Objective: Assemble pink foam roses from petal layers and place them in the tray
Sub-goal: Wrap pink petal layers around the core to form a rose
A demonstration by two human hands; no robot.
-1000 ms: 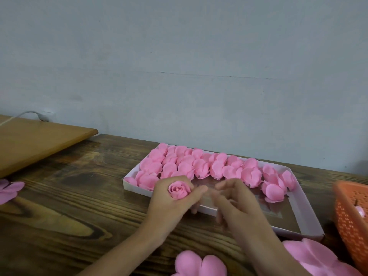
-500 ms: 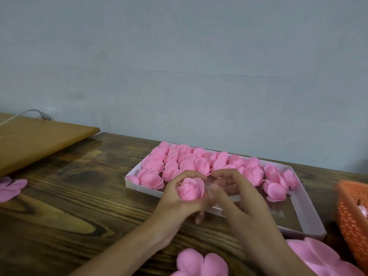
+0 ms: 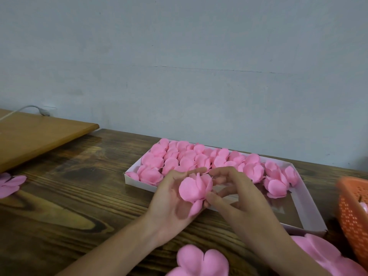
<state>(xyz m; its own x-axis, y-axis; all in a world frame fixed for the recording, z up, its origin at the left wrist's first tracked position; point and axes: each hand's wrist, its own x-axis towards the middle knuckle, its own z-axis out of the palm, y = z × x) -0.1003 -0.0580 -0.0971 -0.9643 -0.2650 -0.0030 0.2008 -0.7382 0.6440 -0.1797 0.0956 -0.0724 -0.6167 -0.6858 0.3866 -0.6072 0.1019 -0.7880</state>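
A pink foam rose (image 3: 194, 189) is held sideways between both hands, just in front of the white tray (image 3: 306, 206). My left hand (image 3: 169, 204) cups it from below and behind, fingers curled round the petals. My right hand (image 3: 235, 196) pinches the rose's right side with thumb and fingers. Several finished pink roses (image 3: 187, 160) fill the tray's left and middle; its right end shows bare bottom.
Flat pink petal layers lie on the wooden table: one at the near edge (image 3: 201, 261), one at the lower right (image 3: 322, 253), one at the far left (image 3: 10, 184). An orange basket (image 3: 352, 216) stands at the right. A wooden board (image 3: 35, 136) sits at the back left.
The rose has turned from facing up to lying on its side, with outer petals now wrapped around it. Both hands have closed in around it and dropped slightly toward me.
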